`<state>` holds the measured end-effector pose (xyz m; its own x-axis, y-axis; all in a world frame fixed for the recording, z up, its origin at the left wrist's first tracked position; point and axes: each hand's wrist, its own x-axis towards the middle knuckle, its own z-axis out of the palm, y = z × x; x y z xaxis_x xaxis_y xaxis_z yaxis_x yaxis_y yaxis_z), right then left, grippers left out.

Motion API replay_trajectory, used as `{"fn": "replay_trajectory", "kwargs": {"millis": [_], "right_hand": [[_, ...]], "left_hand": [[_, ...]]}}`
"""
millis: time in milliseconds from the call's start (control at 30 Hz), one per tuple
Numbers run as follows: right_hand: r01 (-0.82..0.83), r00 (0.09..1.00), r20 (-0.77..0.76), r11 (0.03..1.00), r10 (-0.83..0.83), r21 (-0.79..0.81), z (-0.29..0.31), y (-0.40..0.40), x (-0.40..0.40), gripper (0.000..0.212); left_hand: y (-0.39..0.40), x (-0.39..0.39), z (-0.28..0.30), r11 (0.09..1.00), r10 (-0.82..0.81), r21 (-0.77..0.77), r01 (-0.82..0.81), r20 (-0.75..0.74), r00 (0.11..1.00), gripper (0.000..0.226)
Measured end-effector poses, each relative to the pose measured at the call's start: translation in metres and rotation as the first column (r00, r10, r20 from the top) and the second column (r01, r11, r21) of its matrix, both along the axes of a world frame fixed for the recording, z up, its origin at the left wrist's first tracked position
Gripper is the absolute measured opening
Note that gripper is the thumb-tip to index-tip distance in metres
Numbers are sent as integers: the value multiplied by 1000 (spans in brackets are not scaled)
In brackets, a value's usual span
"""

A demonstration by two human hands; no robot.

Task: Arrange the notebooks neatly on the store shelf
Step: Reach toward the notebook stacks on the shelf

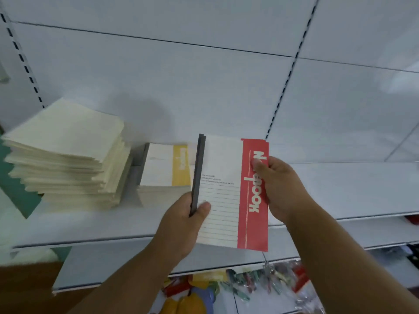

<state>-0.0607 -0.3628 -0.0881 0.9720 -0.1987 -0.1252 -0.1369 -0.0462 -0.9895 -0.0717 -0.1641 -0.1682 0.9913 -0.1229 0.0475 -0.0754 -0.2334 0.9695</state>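
Observation:
A notebook (229, 191) with a cream lined cover, a red band and a dark spine is held above the white shelf (340, 189). My left hand (183, 220) grips its spine edge near the lower corner, thumb on the cover. My right hand (278, 186) holds the red edge, thumb over the printed title. Behind it on the shelf lies a stack of notebooks with a yellow band (165, 166). Further left stands a taller, uneven pile of cream notebooks (65, 155), fanned out of line.
The shelf's right half (351, 184) is bare up to the white back panel (204, 75). A green object (18, 191) sits at the far left. Packets of colourful small goods (249, 288) hang or lie on the level below.

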Motion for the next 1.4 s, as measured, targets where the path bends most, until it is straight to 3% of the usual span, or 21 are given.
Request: {"fn": "replay_trajectory", "kwargs": {"millis": [200,333,633,900,1033,1200,1400], "right_hand": [[241,970,43,962,-238,-130,-7,-103,-28,35],[435,900,82,880,-428,-190,-4,-225,-49,33],[593,801,73,769,-594,-238,2,-450,-51,31],[800,584,111,547,-804,-246,10,-669,-81,29],[843,513,115,474,-851,-254,4,-780,-112,26],[807,567,85,532,-819,-257,-18,-916,-124,26],[655,736,-109,743,-669,-137,-18,-1051,-76,28]], "left_hand": [[-120,-1,3,996,-93,-10,94,11,996,20],[-256,-9,8,982,-184,-45,183,-13,983,21],[-495,21,10,941,-339,4,339,4,941,23],[-742,36,12,782,-624,-25,623,-7,782,36],[-860,17,7,733,-680,-12,680,3,733,28],[-997,-4,-16,779,-626,36,625,-2,780,23],[-1111,14,0,896,-439,29,443,-94,894,21]]}}
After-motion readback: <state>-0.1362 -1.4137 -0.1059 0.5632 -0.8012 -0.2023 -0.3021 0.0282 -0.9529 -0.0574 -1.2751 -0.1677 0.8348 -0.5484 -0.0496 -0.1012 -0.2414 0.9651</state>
